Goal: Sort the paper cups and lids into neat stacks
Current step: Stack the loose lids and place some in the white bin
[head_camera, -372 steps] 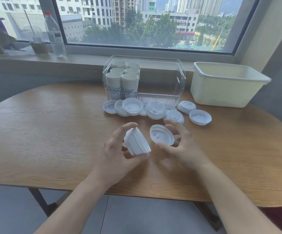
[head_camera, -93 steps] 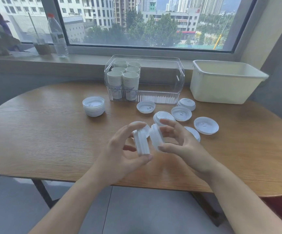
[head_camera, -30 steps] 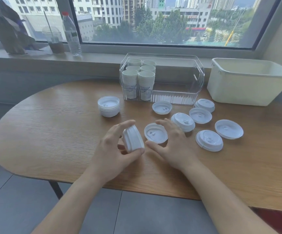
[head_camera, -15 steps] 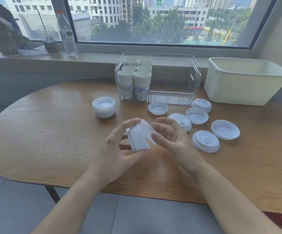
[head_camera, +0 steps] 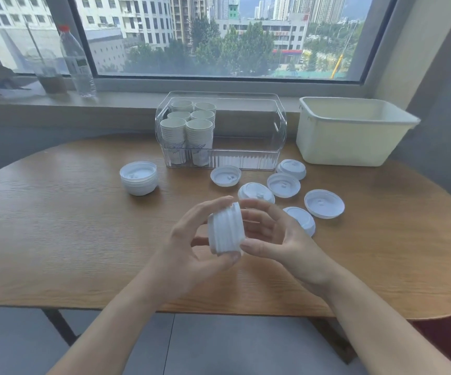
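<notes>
1. White lids, nested into a short stack (head_camera: 225, 230), are held on edge above the table (head_camera: 56, 239), near the middle of its near edge.
2. The left hand (head_camera: 189, 255) grasps the stack, thumb under it and fingers curled over its top.
3. The right hand (head_camera: 275, 239) cups the stack's right face, thumb at the bottom rim and fingers bent round the far side.
4. A second lid stack (head_camera: 138, 181) stands on the table toward the far left, well apart from the hands.
5. Six loose lids lie right of centre: one (head_camera: 225, 175) just before the clear bin (head_camera: 278, 136), one (head_camera: 291, 169) near the bin's right corner, one (head_camera: 283, 185) beside it, one (head_camera: 255, 192) just behind the right hand's fingers, one (head_camera: 301, 219) partly hidden by that hand, and one (head_camera: 324, 203) farthest right.
6. Some lie dome up, others hollow side up.
7. Paper cups (head_camera: 187, 131) stand in six stacks in the left end of the clear bin, at the table's far edge.
8. A cream tub (head_camera: 351, 142) sits at the far right edge, just beside the bin.
9. On the windowsill (head_camera: 16, 104) behind stand a water bottle (head_camera: 77, 63) and a plastic cup (head_camera: 48, 71) with a straw.
</notes>
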The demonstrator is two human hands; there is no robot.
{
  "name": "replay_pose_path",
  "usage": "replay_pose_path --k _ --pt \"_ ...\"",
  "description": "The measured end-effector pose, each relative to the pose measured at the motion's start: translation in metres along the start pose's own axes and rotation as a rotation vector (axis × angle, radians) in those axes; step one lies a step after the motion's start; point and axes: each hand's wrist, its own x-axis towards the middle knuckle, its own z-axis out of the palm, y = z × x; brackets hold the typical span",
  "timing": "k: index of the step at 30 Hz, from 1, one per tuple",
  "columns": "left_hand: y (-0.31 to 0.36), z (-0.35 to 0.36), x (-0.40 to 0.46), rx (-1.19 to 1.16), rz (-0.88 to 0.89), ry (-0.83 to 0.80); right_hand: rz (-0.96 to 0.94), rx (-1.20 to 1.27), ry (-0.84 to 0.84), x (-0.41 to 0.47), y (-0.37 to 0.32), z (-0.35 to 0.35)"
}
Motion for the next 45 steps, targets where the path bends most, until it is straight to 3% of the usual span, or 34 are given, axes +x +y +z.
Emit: replay_pose_path --k 20,26,31,37,41,45 --pt "0.021 0.054 0.01 -0.001 0.062 -0.02 -0.042 -0.18 0.005 -0.033 0.004 -0.049" --pt "0.014 0.056 0.013 0.061 0.012 0.052 0.012 -0.702 0.298 -0.02 0.008 -0.076" --pt "0.008 0.054 0.012 0.048 -0.016 0.028 0.027 -0.954 0.232 -0.015 0.014 -0.078" --pt "0.001 0.048 0.011 0.056 -0.042 0.034 -0.017 -0.939 0.285 -0.017 0.01 -0.078" --pt "0.001 0.046 0.013 0.067 -0.044 0.046 0.102 -0.982 0.208 -0.021 0.011 -0.079" --pt "0.003 0.049 0.013 0.077 -0.025 0.04 0.069 -0.867 0.184 -0.024 0.013 -0.077"
